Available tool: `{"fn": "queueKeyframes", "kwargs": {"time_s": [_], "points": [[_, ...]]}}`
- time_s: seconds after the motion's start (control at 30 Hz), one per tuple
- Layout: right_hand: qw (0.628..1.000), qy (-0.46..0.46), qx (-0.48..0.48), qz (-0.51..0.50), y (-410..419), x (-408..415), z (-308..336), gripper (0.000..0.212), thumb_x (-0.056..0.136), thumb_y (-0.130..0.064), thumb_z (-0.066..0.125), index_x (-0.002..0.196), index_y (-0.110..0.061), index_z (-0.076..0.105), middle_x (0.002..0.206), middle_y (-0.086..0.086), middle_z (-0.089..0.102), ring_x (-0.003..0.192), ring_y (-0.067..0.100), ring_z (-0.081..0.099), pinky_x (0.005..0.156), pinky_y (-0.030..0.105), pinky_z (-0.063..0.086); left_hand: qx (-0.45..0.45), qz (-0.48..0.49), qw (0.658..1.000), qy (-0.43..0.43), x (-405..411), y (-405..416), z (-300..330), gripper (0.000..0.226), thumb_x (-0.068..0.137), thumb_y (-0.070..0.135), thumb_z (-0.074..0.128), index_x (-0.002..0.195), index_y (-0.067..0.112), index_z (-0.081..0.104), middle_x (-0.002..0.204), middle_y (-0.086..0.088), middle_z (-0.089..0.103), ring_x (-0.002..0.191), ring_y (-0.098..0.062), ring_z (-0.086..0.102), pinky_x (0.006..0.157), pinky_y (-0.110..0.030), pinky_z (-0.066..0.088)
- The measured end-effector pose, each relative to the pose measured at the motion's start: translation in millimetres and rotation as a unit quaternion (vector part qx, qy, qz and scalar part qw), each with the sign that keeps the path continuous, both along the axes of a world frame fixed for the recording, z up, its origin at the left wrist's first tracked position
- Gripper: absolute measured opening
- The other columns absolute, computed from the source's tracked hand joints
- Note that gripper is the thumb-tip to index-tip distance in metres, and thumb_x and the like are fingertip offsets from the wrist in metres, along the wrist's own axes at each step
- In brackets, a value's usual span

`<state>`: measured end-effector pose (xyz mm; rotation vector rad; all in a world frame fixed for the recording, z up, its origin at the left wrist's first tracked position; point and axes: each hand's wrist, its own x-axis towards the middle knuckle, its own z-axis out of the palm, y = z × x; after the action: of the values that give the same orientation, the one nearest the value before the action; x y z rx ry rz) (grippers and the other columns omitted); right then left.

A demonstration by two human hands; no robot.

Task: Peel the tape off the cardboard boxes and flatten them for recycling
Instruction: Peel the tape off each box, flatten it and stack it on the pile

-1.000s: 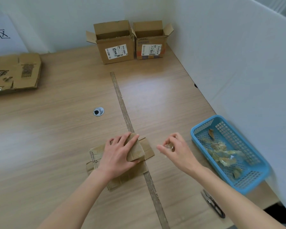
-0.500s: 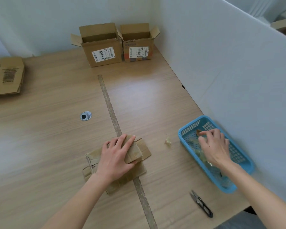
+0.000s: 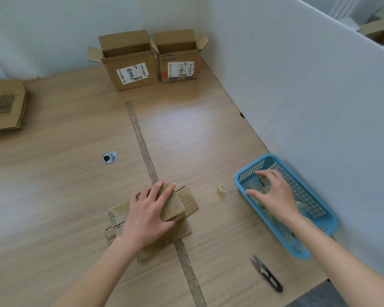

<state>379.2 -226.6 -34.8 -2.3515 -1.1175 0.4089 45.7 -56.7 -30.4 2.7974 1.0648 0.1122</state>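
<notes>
A small flattened cardboard box (image 3: 182, 204) lies near the table's front, across a worn strip. My left hand (image 3: 149, 213) rests on top of it, fingers spread, thumb against a folded flap. Over the blue basket (image 3: 319, 209) at the right, my right hand (image 3: 275, 196) has its fingers spread and relaxed above crumpled clear tape (image 3: 262, 191), and I see nothing held in it. A small wad of tape (image 3: 221, 189) lies on the table between box and basket. Two open boxes, a larger (image 3: 129, 63) and a smaller (image 3: 180, 58), stand at the back wall.
Black snips (image 3: 267, 273) lie near the front edge, right of the strip. A stack of flattened cardboard (image 3: 5, 105) sits at the far left. A white partition (image 3: 308, 85) walls the right side. A round cable hole (image 3: 109, 157) is left of centre.
My right hand moved right from beside the small box to over the blue basket; a tape wad now lies on the table. The left hand stayed on the box.
</notes>
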Motion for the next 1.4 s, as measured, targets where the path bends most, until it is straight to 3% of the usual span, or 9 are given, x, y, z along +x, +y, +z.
{"fn": "queueKeyframes", "kwargs": {"time_s": [0.23,0.4,0.63,0.77,0.9,1.1,1.2,1.3,1.4], "points": [[0.988,-0.115,-0.086,0.063,18.8,-15.2,10.5,0.065,0.098,-0.047,0.014,0.149,-0.026,0.048,0.161,-0.008,0.037,0.155,0.009,0.005,0.125,0.041,-0.01,0.003,0.002,1.0,-0.011,-0.2,-1.0,0.8,0.094,0.072,0.071,0.064,0.154,0.035,0.037,0.146,-0.002,0.049,0.122,-0.027,0.053,0.099,-0.048,0.04],[0.991,-0.078,-0.016,0.109,47.5,-60.2,28.6,0.046,0.102,-0.027,0.036,0.142,-0.02,0.055,0.15,-0.005,0.051,0.146,0.011,0.035,0.125,0.041,0.022,-0.02,0.004,1.0,-0.014,-0.5,-1.6,1.6,0.095,0.075,0.08,0.055,0.156,0.037,0.031,0.151,0.002,0.045,0.128,-0.024,0.049,0.105,-0.047,0.037],[0.968,0.117,0.027,0.221,91.1,-166.6,31.7,0.048,0.098,-0.061,0.048,0.139,-0.037,0.051,0.137,-0.023,0.053,0.122,-0.002,0.053,0.1,0.036,0.05,-0.106,0.1,0.971,-0.189,-23.0,13.4,19.3,0.062,0.095,0.061,0.044,0.15,0.033,0.045,0.152,0.012,0.047,0.135,-0.015,0.048,0.11,-0.035,0.035],[0.959,0.115,0.008,0.259,106.7,-191.1,35.5,0.063,0.079,-0.078,0.059,0.135,-0.051,0.046,0.154,-0.024,0.033,0.131,0.002,0.045,0.102,0.035,0.046,-0.076,0.214,0.957,-0.178,-59.9,21.2,30.3,0.052,0.094,0.054,0.057,0.137,0.025,0.063,0.138,0.005,0.061,0.123,-0.022,0.059,0.101,-0.04,0.045],[0.941,0.085,-0.039,0.326,109.7,-200.8,32.0,0.055,0.07,-0.05,0.085,0.112,-0.044,0.048,0.164,-0.011,0.021,0.143,0.015,0.039,0.102,0.036,0.045,-0.201,0.269,0.925,-0.177,-87.5,17.8,31.2,0.053,0.087,0.049,0.074,0.133,0.025,0.065,0.136,0.004,0.059,0.127,-0.015,0.053,0.098,-0.02,0.035],[0.952,-0.002,0.012,0.307,102.6,-210.1,33.3,0.046,0.071,-0.022,0.085,0.074,-0.025,0.04,0.163,-0.01,0.02,0.108,0.03,0.066,0.065,0.029,0.039,-0.299,0.331,0.887,-0.119,-85.4,15.1,35.7,0.104,0.063,0.068,0.083,0.151,0.027,0.045,0.146,0.001,0.049,0.136,-0.021,0.046,0.109,-0.035,0.04],[0.95,0.044,0.015,0.31,89.7,-211.6,34.1,0.051,0.071,-0.059,0.081,0.073,-0.026,0.042,0.165,-0.019,0.015,0.113,0.006,0.062,0.071,0.03,0.044,-0.329,0.366,0.864,-0.106,-83.8,11.7,34.0,0.104,0.07,0.042,0.083,0.158,0.029,0.028,0.147,-0.007,0.042,0.134,-0.026,0.046,0.103,-0.033,0.043],[0.967,0.178,0.008,0.181,92.1,-221.2,42.4,0.057,0.074,-0.086,0.06,0.075,-0.029,0.054,0.143,-0.03,0.048,0.115,-0.01,0.054,0.081,0.025,0.042,-0.37,0.381,0.824,-0.198,-82.2,3.8,35.3,0.099,0.075,0.027,0.072,0.16,0.035,0.022,0.152,-0.003,0.035,0.137,-0.021,0.039,0.1,-0.028,0.038],[0.98,0.177,0.005,0.092,111.8,-225.1,55.9,0.05,0.067,-0.061,0.081,0.097,-0.037,0.049,0.096,-0.021,0.064,0.093,0.005,0.06,0.072,0.025,0.046,-0.366,0.371,0.808,-0.274,-81.1,-0.8,39.6,0.098,0.077,0.022,0.071,0.16,0.038,0.02,0.153,-0.002,0.043,0.141,-0.024,0.039,0.115,-0.037,0.036]]}}
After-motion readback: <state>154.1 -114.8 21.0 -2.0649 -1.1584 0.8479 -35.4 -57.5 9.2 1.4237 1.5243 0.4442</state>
